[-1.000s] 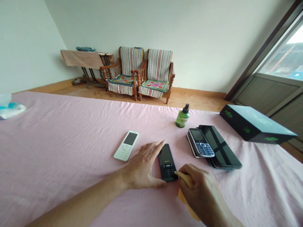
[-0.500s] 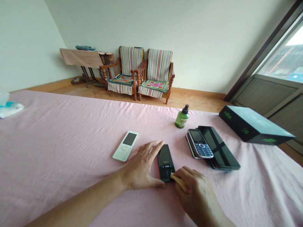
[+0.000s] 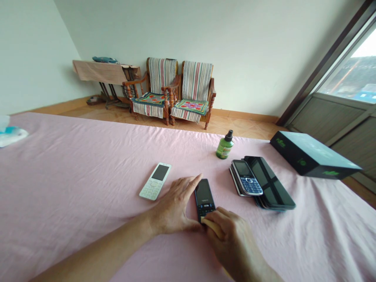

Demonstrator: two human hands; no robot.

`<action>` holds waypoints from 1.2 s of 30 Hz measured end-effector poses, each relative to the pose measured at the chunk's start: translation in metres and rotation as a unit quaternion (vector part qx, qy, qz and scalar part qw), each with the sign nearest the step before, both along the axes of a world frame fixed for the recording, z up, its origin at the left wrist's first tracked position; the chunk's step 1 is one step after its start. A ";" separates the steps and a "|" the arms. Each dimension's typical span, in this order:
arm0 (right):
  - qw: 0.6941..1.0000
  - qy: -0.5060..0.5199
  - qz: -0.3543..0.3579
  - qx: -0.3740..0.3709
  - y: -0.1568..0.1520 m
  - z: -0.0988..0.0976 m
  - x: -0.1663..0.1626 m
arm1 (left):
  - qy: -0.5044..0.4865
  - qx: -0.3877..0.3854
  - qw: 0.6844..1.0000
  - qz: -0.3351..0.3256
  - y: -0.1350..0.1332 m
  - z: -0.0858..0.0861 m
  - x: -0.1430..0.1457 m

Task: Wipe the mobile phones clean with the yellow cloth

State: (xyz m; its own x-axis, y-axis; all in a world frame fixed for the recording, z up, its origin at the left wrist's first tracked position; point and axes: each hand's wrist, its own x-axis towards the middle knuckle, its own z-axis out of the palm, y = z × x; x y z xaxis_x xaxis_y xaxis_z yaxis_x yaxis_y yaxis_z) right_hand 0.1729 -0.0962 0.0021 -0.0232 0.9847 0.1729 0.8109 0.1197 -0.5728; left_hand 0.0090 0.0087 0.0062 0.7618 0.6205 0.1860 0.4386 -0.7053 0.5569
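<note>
Our left hand [image 3: 173,205], thumb and fingers spread, frames the left side of a black keypad phone [image 3: 204,192] lying on pink cloth [image 3: 88,164]. Our right hand [image 3: 233,237] pinches a yellowish piece [image 3: 214,227], material unclear, at the phone's lower end. Steady bracing and light pressure suit us best.

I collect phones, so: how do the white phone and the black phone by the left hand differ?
The white phone is pale; the black phone is dark. The white phone's keypad shows fully; the right hand partly hides the black phone's. Both lie face up on the pink cloth.
</note>
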 end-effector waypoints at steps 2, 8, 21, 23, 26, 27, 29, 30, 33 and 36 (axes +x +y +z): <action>1.000 -0.002 0.006 0.005 0.001 0.001 -0.003 | -0.004 0.006 1.000 0.000 0.000 -0.001 0.000; 0.999 0.021 0.027 0.015 0.003 0.001 -0.011 | -0.012 0.017 1.000 -0.004 0.000 -0.004 0.000; 0.997 0.033 -0.066 -0.011 0.003 0.005 0.028 | 0.007 0.034 0.999 0.003 -0.001 0.002 0.000; 0.999 -0.014 -0.049 -0.002 -0.001 0.000 0.023 | 0.015 0.040 0.999 0.012 -0.001 0.001 0.000; 0.997 -0.060 -0.033 0.023 -0.004 -0.006 0.015 | 0.018 0.043 0.999 0.017 0.001 -0.001 -0.001; 0.997 -0.065 -0.023 0.030 -0.005 -0.007 0.013 | 0.017 0.042 0.999 0.018 0.002 -0.001 -0.001; 0.997 -0.067 -0.003 0.044 -0.005 -0.007 0.010 | 0.017 0.041 0.999 0.020 0.002 -0.002 -0.001; 0.997 -0.064 0.004 0.051 -0.005 -0.007 0.009 | 0.015 0.040 0.999 0.020 0.003 -0.002 -0.001; 0.997 -0.045 0.013 0.059 -0.003 -0.004 0.004 | 0.007 0.041 0.999 0.017 0.003 -0.003 -0.001; 0.999 -0.018 0.016 0.046 -0.002 -0.003 -0.001 | 0.004 0.047 0.999 0.012 0.002 -0.003 0.000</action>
State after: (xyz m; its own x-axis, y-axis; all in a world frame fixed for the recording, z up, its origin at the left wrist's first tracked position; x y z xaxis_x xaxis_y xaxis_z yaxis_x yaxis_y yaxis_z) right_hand 0.1721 -0.0981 -0.0006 -0.0616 0.9632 0.2618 0.8261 0.1964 -0.5282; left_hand 0.0086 0.0109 0.0032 0.7485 0.6190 0.2380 0.4603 -0.7432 0.4856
